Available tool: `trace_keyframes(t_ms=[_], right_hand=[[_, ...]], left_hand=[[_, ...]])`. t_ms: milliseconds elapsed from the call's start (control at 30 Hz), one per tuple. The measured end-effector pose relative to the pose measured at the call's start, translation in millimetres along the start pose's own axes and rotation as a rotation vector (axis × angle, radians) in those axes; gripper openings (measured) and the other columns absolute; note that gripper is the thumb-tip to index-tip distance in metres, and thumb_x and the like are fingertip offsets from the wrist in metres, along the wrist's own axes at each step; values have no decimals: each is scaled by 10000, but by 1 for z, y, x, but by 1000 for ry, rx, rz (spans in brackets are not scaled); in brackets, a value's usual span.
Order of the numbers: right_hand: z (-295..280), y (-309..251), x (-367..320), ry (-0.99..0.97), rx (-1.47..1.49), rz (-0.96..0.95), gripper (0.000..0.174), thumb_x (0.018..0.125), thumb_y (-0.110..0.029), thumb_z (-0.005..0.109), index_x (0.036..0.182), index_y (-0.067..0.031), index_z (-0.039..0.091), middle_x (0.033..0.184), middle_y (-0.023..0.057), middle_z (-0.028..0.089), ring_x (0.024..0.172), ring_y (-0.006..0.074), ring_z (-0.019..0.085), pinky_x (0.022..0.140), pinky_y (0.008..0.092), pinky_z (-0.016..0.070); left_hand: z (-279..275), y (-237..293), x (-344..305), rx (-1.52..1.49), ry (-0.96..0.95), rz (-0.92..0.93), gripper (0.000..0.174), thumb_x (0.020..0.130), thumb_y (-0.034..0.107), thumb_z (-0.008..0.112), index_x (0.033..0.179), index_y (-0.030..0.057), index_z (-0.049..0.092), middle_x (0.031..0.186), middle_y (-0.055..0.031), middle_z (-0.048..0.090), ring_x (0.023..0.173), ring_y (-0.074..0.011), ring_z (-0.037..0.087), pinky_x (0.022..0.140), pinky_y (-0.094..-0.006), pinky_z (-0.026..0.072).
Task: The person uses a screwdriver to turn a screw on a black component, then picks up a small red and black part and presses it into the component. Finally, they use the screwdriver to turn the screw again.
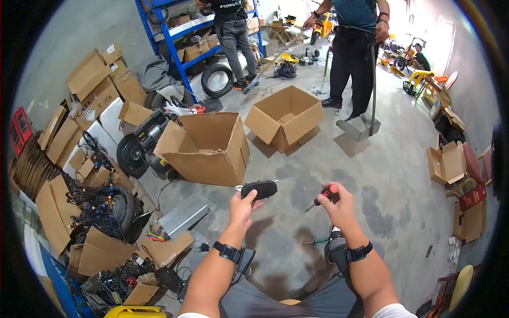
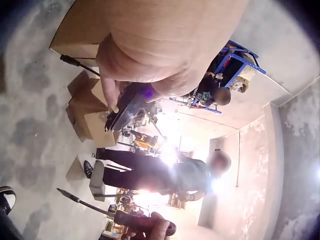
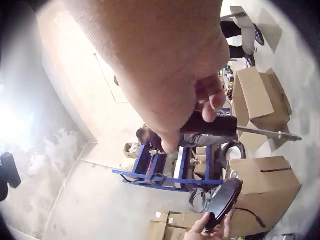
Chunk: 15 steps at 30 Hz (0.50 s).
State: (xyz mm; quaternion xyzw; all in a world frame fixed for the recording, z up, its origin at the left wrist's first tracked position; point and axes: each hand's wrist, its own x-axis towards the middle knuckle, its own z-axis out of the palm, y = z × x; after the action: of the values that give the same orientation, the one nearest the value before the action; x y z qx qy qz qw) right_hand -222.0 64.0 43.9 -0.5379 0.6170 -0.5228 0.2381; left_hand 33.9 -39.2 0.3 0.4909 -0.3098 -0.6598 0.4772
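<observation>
My left hand (image 1: 245,204) grips a flat black oval part (image 1: 259,189) and holds it up over the concrete floor; the same black part (image 2: 129,104) shows under my palm in the left wrist view. My right hand (image 1: 336,204) is curled round a screwdriver with a red-and-black handle (image 1: 330,193), its shaft (image 1: 310,206) pointing left and down toward the part. The right wrist view shows the screwdriver handle (image 3: 210,124) in my fingers and the black part (image 3: 223,197) below it.
Two open cardboard boxes (image 1: 207,146) (image 1: 286,116) stand on the floor ahead. Flattened cartons, tyres and cable bundles (image 1: 95,201) pile up at left. Two people (image 1: 352,47) (image 1: 233,32) stand beyond, near blue shelving (image 1: 175,47). More boxes (image 1: 448,161) sit at right.
</observation>
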Motion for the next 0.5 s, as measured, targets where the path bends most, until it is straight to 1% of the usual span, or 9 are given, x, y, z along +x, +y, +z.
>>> trace_keyframes(t_ms=[33, 67, 133, 167, 267, 300, 367, 500], right_hand=[[0, 4, 0, 43, 134, 43, 275, 815, -105, 751, 1031, -8, 611, 888, 59, 636, 712, 125, 592, 645, 277, 499], [-1, 7, -1, 41, 131, 48, 275, 815, -105, 751, 1031, -8, 611, 888, 59, 636, 712, 125, 592, 645, 277, 499], [-4, -3, 0, 57, 440, 97, 290, 858, -125, 718, 1077, -1, 575, 930, 66, 639, 730, 116, 592, 624, 268, 505], [-5, 0, 2, 41, 461, 85, 300, 883, -144, 694, 1104, -2, 549, 934, 69, 640, 729, 113, 591, 615, 254, 506], [-5, -7, 2, 58, 546, 117, 299, 886, -160, 692, 1100, -6, 552, 939, 68, 641, 728, 108, 591, 617, 251, 504], [-5, -5, 1, 56, 545, 120, 299, 886, -160, 692, 1100, -6, 552, 939, 68, 641, 728, 108, 591, 617, 251, 504], [-5, -3, -1, 55, 402, 97, 262, 902, -151, 658, 1102, -17, 553, 981, 99, 657, 777, 118, 617, 626, 263, 525], [-1, 0, -4, -1, 349, 102, 278, 908, -148, 662, 1120, -17, 538, 965, 76, 651, 775, 125, 610, 655, 271, 525]], left_hand=[[-1, -2, 2, 20, -3, 15, 262, 928, 90, 619, 1141, -32, 528, 1039, -148, 663, 890, -254, 697, 787, -357, 594], [-2, -4, 2, 39, -5, 29, 270, 927, 89, 619, 1151, -18, 513, 1056, -148, 663, 895, -268, 699, 787, -374, 589], [1, -2, -2, 33, -12, 20, 268, 927, 90, 619, 1151, -15, 516, 1056, -146, 662, 898, -267, 698, 793, -377, 589], [2, 0, -4, 30, -20, 17, 267, 926, 91, 620, 1150, -13, 519, 1057, -145, 661, 902, -267, 696, 798, -380, 588], [4, -1, -5, 19, -14, 1, 275, 925, 100, 624, 1153, -13, 520, 1058, -145, 659, 905, -266, 694, 802, -386, 588], [4, -1, -5, 18, -11, -1, 275, 925, 100, 624, 1153, -13, 520, 1058, -145, 659, 905, -266, 694, 802, -386, 588], [4, -1, -5, 37, -43, 2, 276, 926, 105, 624, 1153, -16, 524, 1056, -145, 659, 910, -267, 693, 810, -393, 588], [8, -2, -6, 42, -45, -1, 263, 931, 100, 614, 1151, -18, 531, 1062, -152, 660, 904, -268, 696, 804, -386, 591]])
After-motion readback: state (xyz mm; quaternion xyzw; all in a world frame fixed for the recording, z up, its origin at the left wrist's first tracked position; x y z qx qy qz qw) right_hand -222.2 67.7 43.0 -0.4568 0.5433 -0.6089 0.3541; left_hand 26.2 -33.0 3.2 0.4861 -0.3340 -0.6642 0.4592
